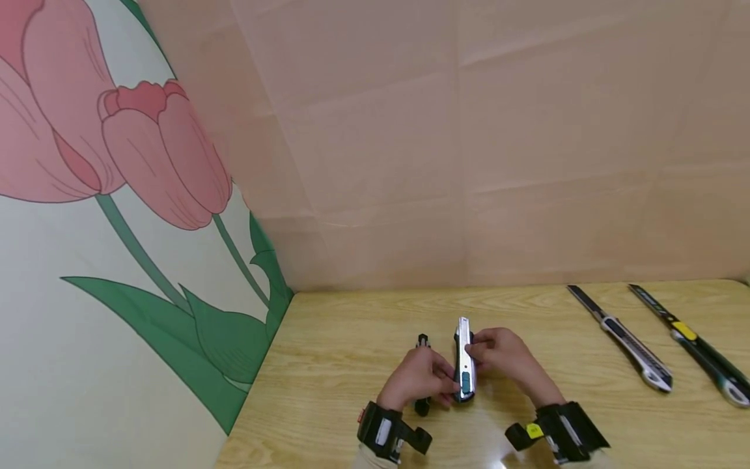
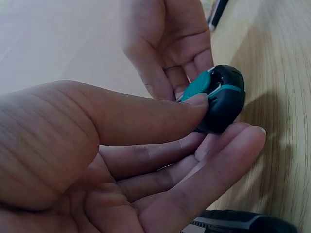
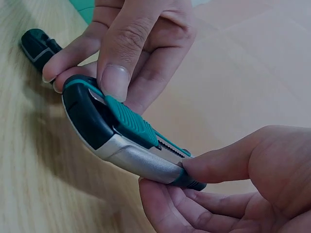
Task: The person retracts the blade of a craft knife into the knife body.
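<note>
A silver and black utility knife with a teal slider is held between both hands, lifted slightly over the wooden table. My left hand pinches its rounded black rear end, the thumb resting by the slider and the fingers underneath. At the opposite end, my right hand grips the knife between thumb and fingers. A second, mostly black utility knife lies on the table under the left hand, which covers its middle in the head view. Its end shows past the left fingers in the right wrist view.
Two longer snap-off cutters lie at the right of the table: a grey and black one and a black one with a yellow part. A brown paper-like sheet rises behind the table; a tulip-painted wall stands left.
</note>
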The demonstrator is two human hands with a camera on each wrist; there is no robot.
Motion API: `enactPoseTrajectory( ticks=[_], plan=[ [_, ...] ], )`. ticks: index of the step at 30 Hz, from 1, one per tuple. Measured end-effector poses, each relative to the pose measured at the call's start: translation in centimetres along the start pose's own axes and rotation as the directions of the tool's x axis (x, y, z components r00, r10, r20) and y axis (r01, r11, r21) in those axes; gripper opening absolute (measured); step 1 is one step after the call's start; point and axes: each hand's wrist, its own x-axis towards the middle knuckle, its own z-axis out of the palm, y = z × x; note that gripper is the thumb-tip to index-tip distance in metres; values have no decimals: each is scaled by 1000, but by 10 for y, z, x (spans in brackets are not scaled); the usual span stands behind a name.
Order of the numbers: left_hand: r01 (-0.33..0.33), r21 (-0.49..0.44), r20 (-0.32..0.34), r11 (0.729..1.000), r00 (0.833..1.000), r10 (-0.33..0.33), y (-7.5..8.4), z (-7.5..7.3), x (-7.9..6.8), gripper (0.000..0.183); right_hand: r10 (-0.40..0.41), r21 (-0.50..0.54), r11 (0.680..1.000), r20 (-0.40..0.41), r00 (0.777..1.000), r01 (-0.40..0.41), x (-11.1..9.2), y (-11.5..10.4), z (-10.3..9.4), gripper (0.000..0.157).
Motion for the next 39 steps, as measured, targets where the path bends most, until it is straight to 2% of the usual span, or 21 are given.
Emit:
enactPoseTrajectory(
  ticks=[9, 14, 21, 28, 33, 39],
  plan=[
    [-15, 116, 24, 993, 1000, 13, -2, 1, 2, 8, 44, -34, 998, -5, 999, -44, 3, 6, 7, 38],
    [9, 167, 28, 986, 1000, -14, -1, 1, 2, 8, 69, -28, 997, 7, 998, -69, 3, 8, 9, 40],
    [22, 171, 24, 985, 999, -27, -1, 3, 2, 6, 69, -18, 997, 9, 998, -69, 3, 8, 11, 37],
    [83, 193, -30, 978, 996, -79, 0, 6, 1, 7, 73, -19, 997, -1, 997, -73, 6, 13, 15, 36],
    [98, 201, -64, 975, 994, -86, -1, 8, 2, 9, 82, -54, 995, -34, 996, -84, 6, 12, 19, 34],
    [117, 198, -70, 973, 992, -105, -1, 7, 2, 10, 73, -152, 985, -52, 996, -80, 5, 6, 21, 30]
  ],
)
